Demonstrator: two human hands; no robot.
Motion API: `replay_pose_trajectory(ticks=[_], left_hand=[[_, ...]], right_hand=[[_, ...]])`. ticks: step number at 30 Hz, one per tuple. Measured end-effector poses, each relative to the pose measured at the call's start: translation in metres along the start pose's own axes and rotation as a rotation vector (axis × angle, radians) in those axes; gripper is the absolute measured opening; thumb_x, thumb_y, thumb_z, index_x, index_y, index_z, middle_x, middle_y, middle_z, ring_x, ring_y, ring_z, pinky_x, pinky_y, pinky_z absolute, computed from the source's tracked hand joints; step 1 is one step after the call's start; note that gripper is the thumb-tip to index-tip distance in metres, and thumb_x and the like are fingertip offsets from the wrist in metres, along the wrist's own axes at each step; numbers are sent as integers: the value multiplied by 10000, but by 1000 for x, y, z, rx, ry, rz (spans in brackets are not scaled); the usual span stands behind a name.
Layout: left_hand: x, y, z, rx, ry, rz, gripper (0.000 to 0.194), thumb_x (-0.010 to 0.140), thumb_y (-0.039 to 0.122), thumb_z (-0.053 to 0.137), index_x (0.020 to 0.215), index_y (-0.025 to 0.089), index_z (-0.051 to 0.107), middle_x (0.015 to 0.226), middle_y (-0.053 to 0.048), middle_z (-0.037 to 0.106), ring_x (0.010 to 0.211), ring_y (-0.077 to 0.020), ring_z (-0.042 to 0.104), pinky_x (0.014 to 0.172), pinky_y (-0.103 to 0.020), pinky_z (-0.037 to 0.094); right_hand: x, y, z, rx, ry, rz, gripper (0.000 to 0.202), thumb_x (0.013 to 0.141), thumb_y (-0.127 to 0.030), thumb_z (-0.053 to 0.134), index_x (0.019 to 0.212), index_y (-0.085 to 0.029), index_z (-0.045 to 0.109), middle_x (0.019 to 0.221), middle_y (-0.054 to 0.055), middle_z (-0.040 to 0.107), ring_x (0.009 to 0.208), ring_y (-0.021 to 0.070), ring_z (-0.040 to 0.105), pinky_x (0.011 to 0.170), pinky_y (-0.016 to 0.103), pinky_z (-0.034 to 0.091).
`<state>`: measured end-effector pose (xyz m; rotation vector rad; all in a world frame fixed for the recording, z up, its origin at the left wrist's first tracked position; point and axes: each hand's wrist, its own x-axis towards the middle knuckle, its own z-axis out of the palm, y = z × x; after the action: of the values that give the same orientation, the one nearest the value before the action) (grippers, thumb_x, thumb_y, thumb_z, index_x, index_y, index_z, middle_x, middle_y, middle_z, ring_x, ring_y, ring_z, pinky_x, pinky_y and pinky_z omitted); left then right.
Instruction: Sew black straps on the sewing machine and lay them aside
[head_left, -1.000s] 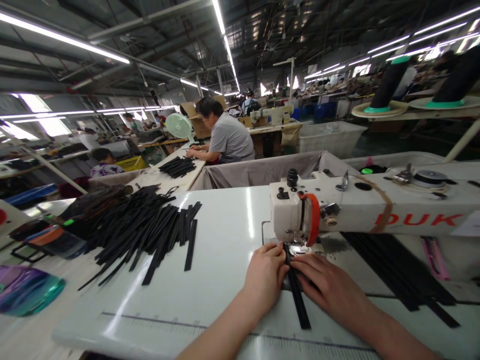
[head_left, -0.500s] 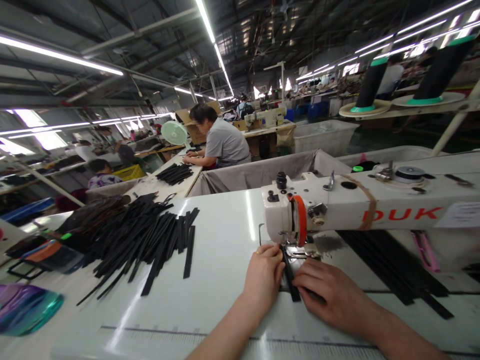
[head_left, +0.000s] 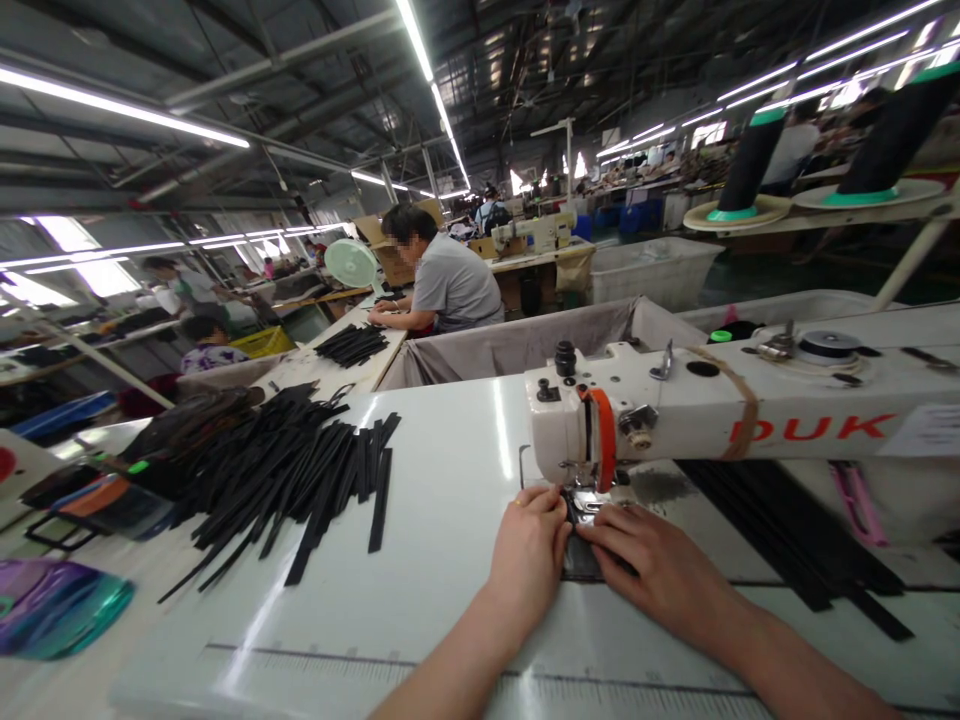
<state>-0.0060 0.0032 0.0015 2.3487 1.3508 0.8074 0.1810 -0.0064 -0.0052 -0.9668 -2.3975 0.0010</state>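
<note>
A sewing machine (head_left: 667, 410) with a white head and an orange-red band stands in front of me. My left hand (head_left: 531, 535) is just left of its presser foot, fingers curled together and pressing on a black strip (head_left: 571, 508). Only a short piece of that strip shows; the rest is hidden by my fingers and the foot. From the right, my right hand (head_left: 649, 555) reaches in with bent fingers, its fingertips pinched at the near end of the strip. Both hands rest low on the machine bed, close to the needle area.
A heap of black strips (head_left: 300, 480) covers the left of the white table (head_left: 442, 560). More dark strips (head_left: 780, 530) lie under the machine arm, beside pink thread snips (head_left: 859, 505). Black thread cones (head_left: 750, 165) stand upper right. A co-worker (head_left: 454, 280) sits beyond a fabric-lined bin (head_left: 517, 345).
The black strip has gone farther under the presser foot, so its near end no longer sticks out toward me. My right hand has moved forward and left with it; my left hand has barely moved.
</note>
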Motion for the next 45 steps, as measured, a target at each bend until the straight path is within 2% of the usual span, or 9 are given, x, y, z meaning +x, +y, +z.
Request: replay_pose_trajectory(ticks=[4, 11, 20, 31, 38, 45], left_hand=[[0, 1, 1, 14, 14, -1, 136, 885, 94, 547, 882, 168, 660, 1055, -82, 699, 1038, -245, 592, 978, -423, 502], [0, 5, -1, 53, -14, -8, 186, 912, 112, 508, 820, 161, 662, 1086, -93, 691, 1070, -250, 583, 1003, -437, 488], [-1, 8, 2, 113, -29, -19, 203, 936, 131, 457, 989, 133, 653, 1136, -120, 664, 1109, -273, 567, 979, -468, 500], [2, 8, 1, 120, -33, 0, 199, 935, 121, 456, 931, 133, 654, 1096, -109, 675, 1063, -269, 568, 940, -439, 506], [6, 6, 0, 137, -43, 36, 223, 933, 111, 445, 872, 147, 656, 1036, -96, 686, 999, -255, 587, 932, -436, 498], [8, 8, 0, 220, -79, -18, 194, 922, 114, 481, 839, 139, 655, 1012, -99, 689, 1013, -282, 584, 876, -441, 512]], right_hand=[[0, 1, 3, -56, -1, -3, 226, 906, -142, 514, 1082, -179, 650, 991, 92, 687, 867, 249, 647, 767, 412, 546], [-2, 2, 8, -68, 14, 10, 237, 916, -155, 488, 1101, -161, 636, 980, 105, 682, 840, 260, 653, 726, 425, 550], [-2, 1, 6, -9, 9, 49, 236, 910, -142, 485, 1090, -182, 633, 1002, 103, 684, 866, 250, 655, 745, 399, 550], [-4, 3, 8, 1, -7, 49, 254, 921, -123, 481, 1123, -171, 625, 1051, 120, 674, 901, 261, 648, 760, 414, 546], [-2, 0, 6, 3, -37, 73, 252, 896, -101, 523, 1111, -165, 637, 963, 94, 669, 846, 244, 637, 750, 404, 532], [-2, 0, 7, -10, -58, 75, 257, 895, -100, 544, 1128, -158, 635, 985, 102, 669, 861, 252, 642, 755, 415, 540]])
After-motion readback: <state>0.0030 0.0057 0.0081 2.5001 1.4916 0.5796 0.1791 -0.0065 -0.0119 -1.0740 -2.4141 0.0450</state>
